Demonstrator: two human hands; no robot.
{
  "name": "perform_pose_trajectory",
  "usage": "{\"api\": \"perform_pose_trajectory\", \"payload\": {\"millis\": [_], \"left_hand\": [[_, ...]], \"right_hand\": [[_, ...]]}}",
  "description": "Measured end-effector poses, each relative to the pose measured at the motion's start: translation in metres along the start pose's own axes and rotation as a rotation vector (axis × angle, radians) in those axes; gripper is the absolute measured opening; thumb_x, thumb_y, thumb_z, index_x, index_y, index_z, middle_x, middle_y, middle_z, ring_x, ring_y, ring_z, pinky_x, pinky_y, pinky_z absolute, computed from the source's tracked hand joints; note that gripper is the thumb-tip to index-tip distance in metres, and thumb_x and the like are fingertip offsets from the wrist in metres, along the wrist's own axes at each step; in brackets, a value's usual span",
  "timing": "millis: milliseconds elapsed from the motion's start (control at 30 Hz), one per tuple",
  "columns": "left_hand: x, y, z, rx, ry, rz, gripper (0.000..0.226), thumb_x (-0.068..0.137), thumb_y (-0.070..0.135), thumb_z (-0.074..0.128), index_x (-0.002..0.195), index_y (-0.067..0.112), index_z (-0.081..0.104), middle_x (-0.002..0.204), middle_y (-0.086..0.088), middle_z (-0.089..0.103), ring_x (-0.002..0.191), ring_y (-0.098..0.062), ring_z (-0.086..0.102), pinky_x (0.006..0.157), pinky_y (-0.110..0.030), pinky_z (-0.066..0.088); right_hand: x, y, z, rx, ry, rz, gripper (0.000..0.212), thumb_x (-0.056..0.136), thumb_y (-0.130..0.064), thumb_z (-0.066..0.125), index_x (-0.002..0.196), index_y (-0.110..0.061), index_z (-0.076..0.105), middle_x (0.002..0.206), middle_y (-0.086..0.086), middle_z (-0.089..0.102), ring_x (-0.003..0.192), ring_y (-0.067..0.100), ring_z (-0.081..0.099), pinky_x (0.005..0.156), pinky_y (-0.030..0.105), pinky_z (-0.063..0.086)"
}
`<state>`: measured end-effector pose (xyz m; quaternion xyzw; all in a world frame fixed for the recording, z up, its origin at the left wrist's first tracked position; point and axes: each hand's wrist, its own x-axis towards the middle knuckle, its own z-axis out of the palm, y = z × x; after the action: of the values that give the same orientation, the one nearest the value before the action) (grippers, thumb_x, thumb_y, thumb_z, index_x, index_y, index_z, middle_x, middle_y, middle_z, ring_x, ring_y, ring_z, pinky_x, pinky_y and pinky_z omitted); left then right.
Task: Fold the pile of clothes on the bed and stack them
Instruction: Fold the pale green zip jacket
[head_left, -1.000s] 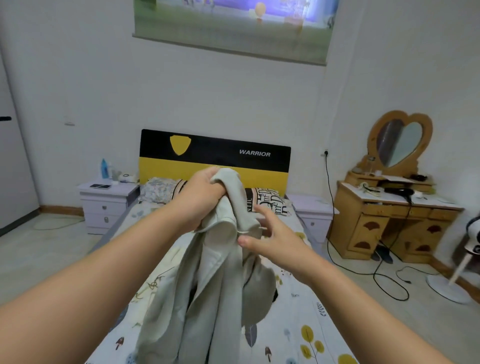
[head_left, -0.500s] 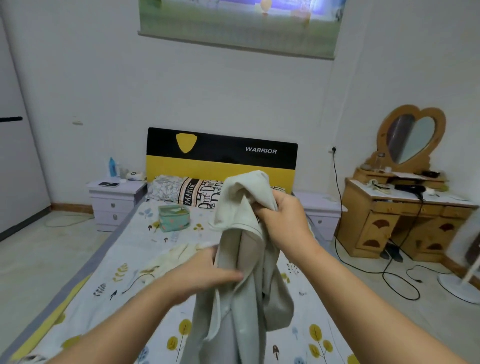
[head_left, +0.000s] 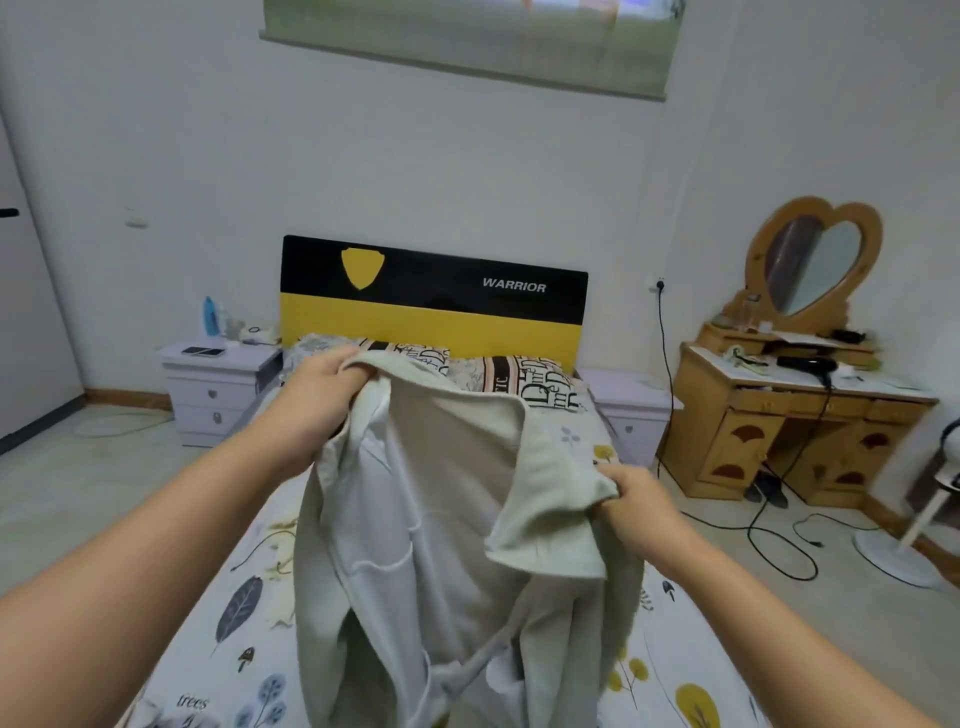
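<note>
Holding pale green garment (head_left: 457, 519) above bed (head_left: 218, 613) | left hand (head_left: 317, 400) grips top edge | right hand (head_left: 639, 506) pinches lower corner

held garment (head_left: 447, 519) blocks bed (head_left: 218, 597) centre

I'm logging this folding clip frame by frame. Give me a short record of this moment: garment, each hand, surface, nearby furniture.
garment: pale green garment, held up, unfolded, hanging over the bed
left hand: left hand grips its upper edge
right hand: right hand grips its other edge, lower
surface: bed, leaf-print sheet
furniture: headboard, dressing table
</note>
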<state>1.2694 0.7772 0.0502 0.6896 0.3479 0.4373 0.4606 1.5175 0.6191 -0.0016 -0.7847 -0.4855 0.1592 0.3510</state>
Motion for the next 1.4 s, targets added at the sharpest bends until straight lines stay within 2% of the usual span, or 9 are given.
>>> {"api": "perform_pose_trajectory", "payload": {"millis": [133, 233, 433, 533, 800, 933, 1100, 1233, 1400], "left_hand": [[0.0, 0.027, 0.022, -0.018, 0.022, 0.166, 0.029, 0.096, 0.014, 0.042, 0.077, 0.016, 0.064, 0.073, 0.003, 0.061, 0.064, -0.006, 0.054, 0.056, -0.013, 0.043], [-0.001, 0.044, 0.035, -0.026, 0.049, 0.223, 0.029, 0.097, 0.012, 0.04, 0.095, 0.026, 0.065, 0.089, 0.017, 0.062, 0.08, 0.006, 0.056, 0.067, -0.007, 0.045], [0.003, 0.037, 0.021, 0.636, 0.209, 0.423, 0.026, 0.092, 0.004, 0.04, 0.096, 0.008, 0.065, 0.103, -0.012, 0.057, 0.1, -0.027, 0.049, 0.076, -0.033, 0.036], [0.009, 0.019, 0.001, 0.821, 0.205, 0.332, 0.019, 0.093, 0.005, 0.04, 0.082, 0.002, 0.055, 0.095, -0.018, 0.056, 0.095, -0.033, 0.049, 0.069, -0.036, 0.031], [-0.003, -0.035, -0.019, 0.583, 0.078, -0.063, 0.033, 0.1, 0.019, 0.034, 0.078, 0.008, 0.057, 0.101, -0.02, 0.062, 0.097, -0.03, 0.055, 0.071, -0.03, 0.033], [-0.009, -0.046, -0.019, 0.451, -0.109, -0.16, 0.023, 0.099, 0.024, 0.036, 0.095, 0.018, 0.057, 0.098, 0.005, 0.057, 0.099, -0.015, 0.049, 0.073, -0.019, 0.038], [-0.02, -0.057, -0.026, 0.494, -0.359, -0.278, 0.028, 0.094, 0.033, 0.049, 0.095, 0.006, 0.057, 0.095, -0.018, 0.06, 0.08, -0.016, 0.05, 0.07, -0.03, 0.036], [-0.03, -0.062, -0.019, 0.444, -0.421, -0.288, 0.032, 0.095, 0.032, 0.048, 0.067, 0.018, 0.042, 0.066, -0.003, 0.045, 0.061, -0.014, 0.04, 0.062, -0.028, 0.029], [-0.036, -0.071, -0.006, 0.426, -0.341, -0.283, 0.042, 0.097, 0.025, 0.045, 0.058, 0.022, 0.03, 0.051, 0.006, 0.032, 0.044, -0.007, 0.027, 0.044, -0.02, 0.023]], "right_hand": [[-0.007, 0.0, 0.022, -0.003, -0.095, 0.017, 0.029, 0.079, 0.009, 0.041, 0.065, -0.011, 0.058, 0.071, 0.006, 0.06, 0.068, 0.015, 0.05, 0.058, 0.024, 0.037], [-0.011, -0.008, 0.041, 0.062, -0.113, -0.022, 0.026, 0.084, 0.003, 0.045, 0.064, -0.009, 0.056, 0.066, 0.002, 0.053, 0.064, 0.014, 0.043, 0.06, 0.025, 0.033], [-0.015, -0.011, 0.06, 0.277, 0.024, 0.015, 0.028, 0.089, 0.001, 0.042, 0.074, -0.018, 0.057, 0.076, 0.0, 0.059, 0.071, 0.016, 0.05, 0.061, 0.026, 0.038], [-0.012, -0.012, 0.053, 0.367, 0.107, -0.008, 0.025, 0.091, 0.001, 0.04, 0.079, -0.018, 0.054, 0.077, 0.0, 0.056, 0.069, 0.014, 0.047, 0.06, 0.026, 0.035], [-0.01, -0.03, 0.029, 0.309, -0.098, -0.158, 0.012, 0.077, -0.004, 0.069, 0.078, -0.016, 0.07, 0.08, -0.005, 0.069, 0.071, -0.001, 0.059, 0.061, 0.011, 0.047], [-0.012, -0.031, 0.02, 0.244, -0.197, -0.175, 0.019, 0.074, 0.001, 0.072, 0.063, -0.014, 0.068, 0.062, -0.006, 0.062, 0.06, 0.0, 0.053, 0.055, 0.011, 0.041], [-0.008, -0.022, 0.005, 0.424, 0.08, -0.156, 0.036, 0.089, -0.014, 0.06, 0.077, 0.019, 0.055, 0.066, 0.01, 0.048, 0.064, 0.016, 0.041, 0.055, 0.025, 0.028], [-0.004, -0.021, -0.003, 0.466, 0.17, -0.147, 0.034, 0.092, -0.014, 0.057, 0.086, 0.02, 0.057, 0.066, 0.022, 0.051, 0.071, 0.02, 0.044, 0.067, 0.029, 0.032], [-0.002, -0.016, -0.004, 0.467, 0.206, -0.111, 0.035, 0.093, -0.014, 0.054, 0.085, 0.02, 0.056, 0.073, 0.013, 0.053, 0.071, 0.02, 0.043, 0.067, 0.031, 0.031]]}}
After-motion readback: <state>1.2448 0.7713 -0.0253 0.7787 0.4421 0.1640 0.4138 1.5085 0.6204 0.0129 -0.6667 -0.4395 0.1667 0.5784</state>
